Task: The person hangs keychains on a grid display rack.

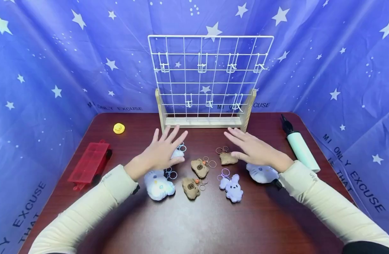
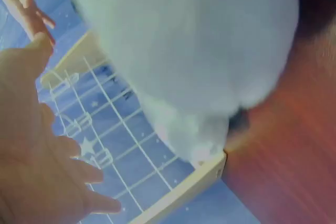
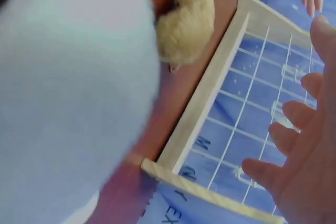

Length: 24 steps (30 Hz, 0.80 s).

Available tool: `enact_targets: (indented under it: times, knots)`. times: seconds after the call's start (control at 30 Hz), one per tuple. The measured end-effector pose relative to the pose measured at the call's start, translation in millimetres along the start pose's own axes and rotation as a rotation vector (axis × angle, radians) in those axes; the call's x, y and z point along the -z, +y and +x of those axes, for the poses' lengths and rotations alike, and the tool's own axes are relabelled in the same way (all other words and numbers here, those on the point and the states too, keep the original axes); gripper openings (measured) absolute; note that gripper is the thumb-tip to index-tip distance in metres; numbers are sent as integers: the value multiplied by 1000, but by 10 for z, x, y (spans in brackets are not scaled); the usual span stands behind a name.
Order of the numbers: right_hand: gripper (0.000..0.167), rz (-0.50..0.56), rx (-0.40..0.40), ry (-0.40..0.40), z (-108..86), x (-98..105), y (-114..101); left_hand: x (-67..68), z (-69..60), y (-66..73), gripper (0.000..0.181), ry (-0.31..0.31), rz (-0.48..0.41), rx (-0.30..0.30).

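Observation:
In the head view the left hand (image 1: 162,151) is spread, fingers straight and holding nothing, over a light plush (image 1: 177,153) it partly hides. A white plush with a bow (image 1: 158,185) lies just below that wrist. The right hand (image 1: 260,150) is also spread and empty, its thumb by a brown plush keychain (image 1: 228,158); another white plush (image 1: 261,173) lies partly under its wrist. Between the hands are two brown plush keychains (image 1: 199,168) (image 1: 191,188) and a lilac one (image 1: 234,188). Both wrist views show spread fingers, with a blurred pale plush (image 2: 189,40) (image 3: 79,87) close up.
A white wire grid rack (image 1: 202,123) with hooks stands on a wooden base behind the hands. To the left are a yellow duck-like toy (image 1: 119,128) and a red clear box (image 1: 90,162). A mint pump with a black nozzle (image 1: 304,151) lies at the right edge.

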State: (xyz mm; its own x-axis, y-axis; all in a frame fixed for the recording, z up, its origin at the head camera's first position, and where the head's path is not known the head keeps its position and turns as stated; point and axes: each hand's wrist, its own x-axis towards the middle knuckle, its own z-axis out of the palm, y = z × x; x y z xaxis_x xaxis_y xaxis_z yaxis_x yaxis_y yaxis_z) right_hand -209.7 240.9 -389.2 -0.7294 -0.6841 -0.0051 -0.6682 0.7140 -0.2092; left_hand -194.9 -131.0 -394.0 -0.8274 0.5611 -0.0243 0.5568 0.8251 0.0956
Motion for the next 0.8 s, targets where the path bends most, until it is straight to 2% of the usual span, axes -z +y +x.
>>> enact_targets:
  times: [0.1, 0.17, 0.33, 0.43, 0.6, 0.8]
  knots:
    - [72, 54, -14, 4, 1, 50, 95, 74, 20, -86, 89, 36, -53, 36]
    - [70, 83, -33, 2, -14, 64, 166, 116, 45, -155, 89, 79, -95, 83]
    - [58, 110, -55, 14, -78, 35, 364, 200, 146, -384, 87, 235, -256, 217]
    - [47, 107, -62, 30, -112, -7, 499, 247, 199, -534, 86, 314, -357, 270]
    - [38, 123, -100, 16, -195, -77, 726, 307, 278, -712, 83, 445, -471, 304]
    - [35, 265, -167, -44, -295, -120, 928, 340, 419, -836, 77, 568, -584, 351]
